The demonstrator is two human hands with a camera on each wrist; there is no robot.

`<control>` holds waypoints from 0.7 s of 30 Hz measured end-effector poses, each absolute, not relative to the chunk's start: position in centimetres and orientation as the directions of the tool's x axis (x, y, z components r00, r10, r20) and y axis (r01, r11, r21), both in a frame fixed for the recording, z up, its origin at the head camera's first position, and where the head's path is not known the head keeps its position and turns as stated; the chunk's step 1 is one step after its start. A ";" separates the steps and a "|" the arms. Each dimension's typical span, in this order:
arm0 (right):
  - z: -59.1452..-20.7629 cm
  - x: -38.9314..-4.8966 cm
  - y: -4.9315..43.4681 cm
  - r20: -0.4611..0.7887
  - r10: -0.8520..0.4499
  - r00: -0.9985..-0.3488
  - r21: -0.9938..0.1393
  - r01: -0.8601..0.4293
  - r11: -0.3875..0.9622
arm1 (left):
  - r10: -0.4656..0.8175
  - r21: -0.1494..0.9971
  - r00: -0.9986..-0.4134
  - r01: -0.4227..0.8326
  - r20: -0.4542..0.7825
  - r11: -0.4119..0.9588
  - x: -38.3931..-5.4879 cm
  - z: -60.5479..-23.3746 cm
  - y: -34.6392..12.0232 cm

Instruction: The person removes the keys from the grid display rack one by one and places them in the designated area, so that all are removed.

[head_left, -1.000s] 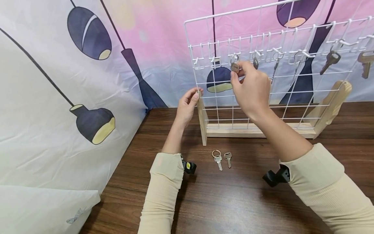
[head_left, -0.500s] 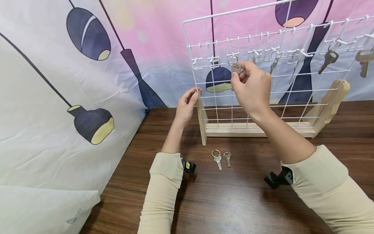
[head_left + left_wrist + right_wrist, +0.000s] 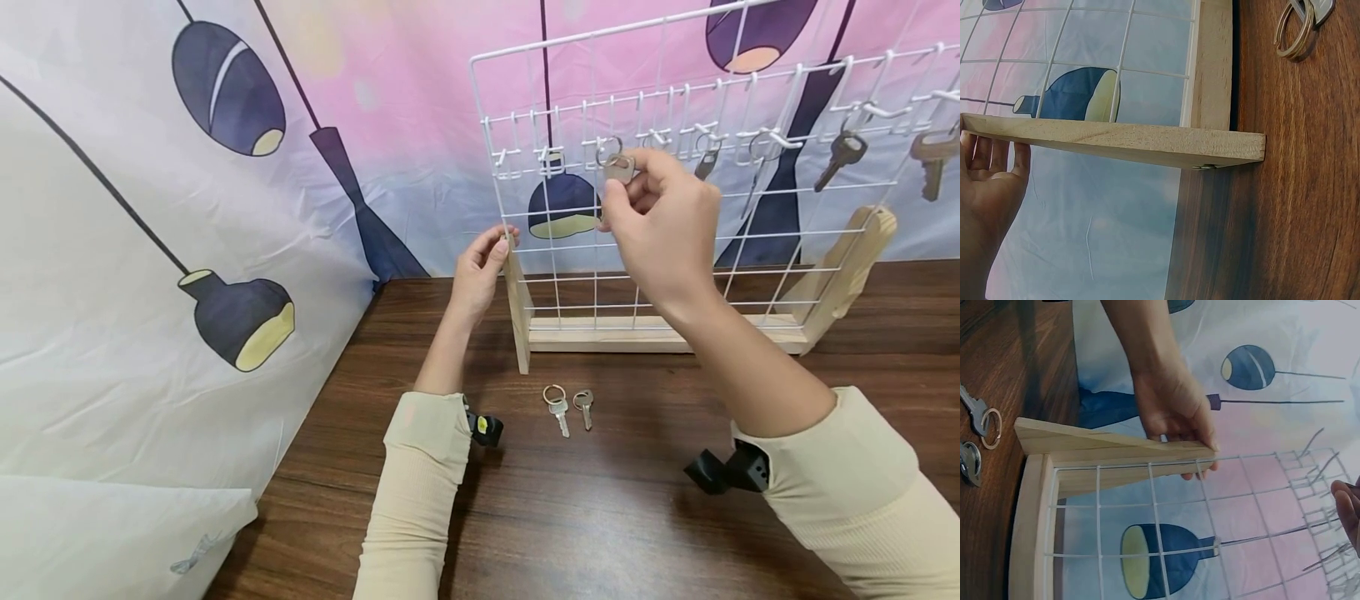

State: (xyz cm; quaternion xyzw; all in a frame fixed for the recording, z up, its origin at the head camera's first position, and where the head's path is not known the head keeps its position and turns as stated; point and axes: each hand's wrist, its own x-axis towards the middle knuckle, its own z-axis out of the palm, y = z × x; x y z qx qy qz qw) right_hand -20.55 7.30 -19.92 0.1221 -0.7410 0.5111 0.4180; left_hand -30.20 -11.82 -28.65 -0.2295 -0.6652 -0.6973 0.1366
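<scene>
Two hands (image 3: 663, 229) apart, left (image 3: 477, 275) on rack edge (image 3: 517, 310)

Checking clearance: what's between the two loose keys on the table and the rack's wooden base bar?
Bare tabletop only; the head view shows nothing lying between the keys and the base bar.

The grid (image 3: 1155, 504) is white, the pinched key (image 3: 619, 169) silvery, the grained table (image 3: 570, 517) brown.
</scene>
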 end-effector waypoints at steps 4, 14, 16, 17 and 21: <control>-19.7 -19.7 7.5 0.766 0.238 -0.597 -0.633 -0.637 0.439 | 0.114 0.866 -0.859 0.496 0.500 -0.061 -30.2 -28.7 -11.9; -20.5 -18.3 8.2 0.796 0.196 -0.573 -0.588 -0.656 0.473 | 0.114 0.867 -0.859 0.495 0.498 -0.055 -30.2 -28.7 -11.9; -20.9 -18.1 8.4 0.805 0.175 -0.567 -0.572 -0.661 0.486 | 0.114 0.867 -0.860 0.494 0.498 -0.058 -30.2 -28.8 -11.9; -21.1 -18.0 8.5 0.811 0.162 -0.562 -0.560 -0.668 0.490 | 0.114 0.867 -0.860 0.494 0.497 -0.059 -30.3 -28.8 -11.9; -22.2 -17.6 8.9 0.818 0.112 -0.564 -0.543 -0.691 0.477 | 0.114 0.865 -0.858 0.499 0.501 -0.054 -30.3 -28.8 -11.9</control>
